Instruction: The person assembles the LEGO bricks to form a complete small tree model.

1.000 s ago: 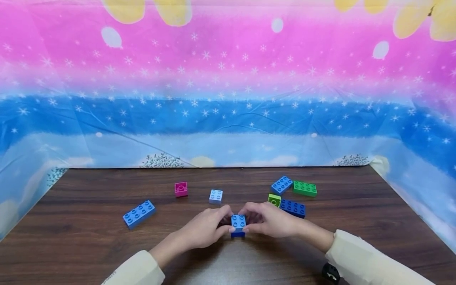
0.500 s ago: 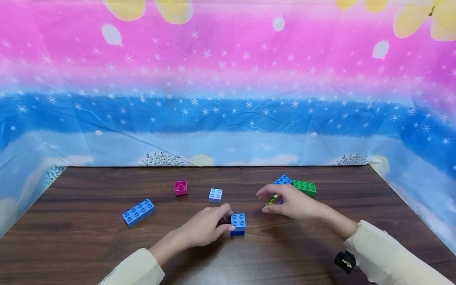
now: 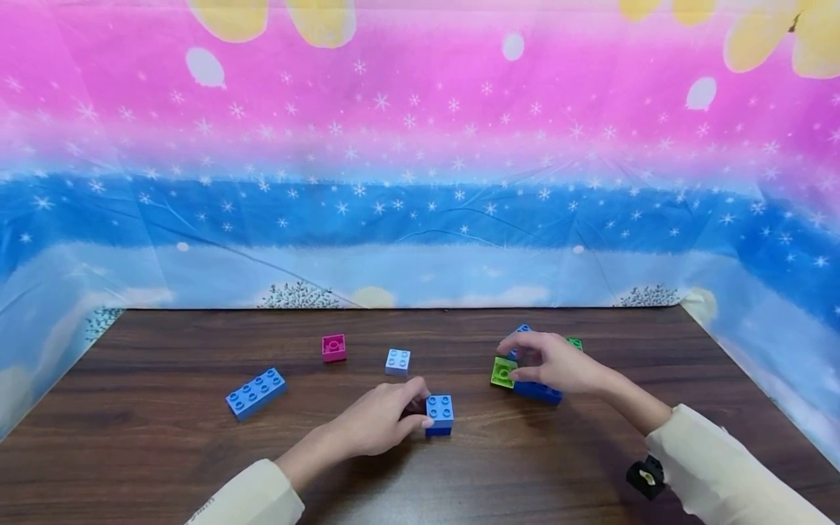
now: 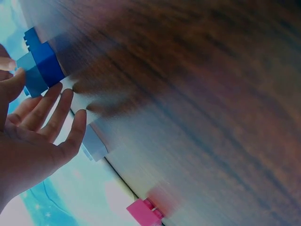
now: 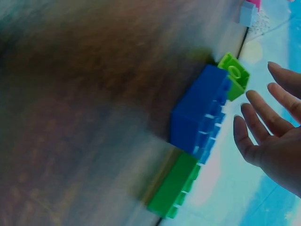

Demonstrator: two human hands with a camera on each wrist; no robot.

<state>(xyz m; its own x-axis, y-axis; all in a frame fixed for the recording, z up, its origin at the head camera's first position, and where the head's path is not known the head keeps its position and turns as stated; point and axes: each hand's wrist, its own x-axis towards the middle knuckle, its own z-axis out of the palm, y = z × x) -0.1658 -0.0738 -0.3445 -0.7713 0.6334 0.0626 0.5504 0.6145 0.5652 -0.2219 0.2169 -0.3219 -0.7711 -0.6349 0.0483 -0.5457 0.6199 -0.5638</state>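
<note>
A light blue 2x2 toy brick point(image 3: 440, 410) sits on a dark blue brick point(image 3: 438, 431) near the middle of the table. My left hand point(image 3: 377, 419) holds this stack from its left side, thumb at the front and index finger at the back; its other fingers spread out in the left wrist view. My right hand point(image 3: 558, 362) hovers with parted fingers over a lime green brick point(image 3: 503, 372), which lies with its hollow underside showing. In the right wrist view the fingers stand apart from the lime brick point(image 5: 235, 77). A long dark blue brick point(image 3: 539, 392) lies beside it.
Behind my right hand, a blue brick point(image 3: 523, 329) and a green brick point(image 3: 575, 343) are partly hidden. A pale blue brick point(image 3: 397, 362), an upturned pink brick point(image 3: 333, 348) and a long blue brick point(image 3: 256, 394) lie further left. A patterned cloth point(image 3: 420, 219) backs the table.
My right hand has let go of the blue stack and moved right and away to above the lime brick. The lime brick appears slightly shifted. My left hand has stayed at the stack.
</note>
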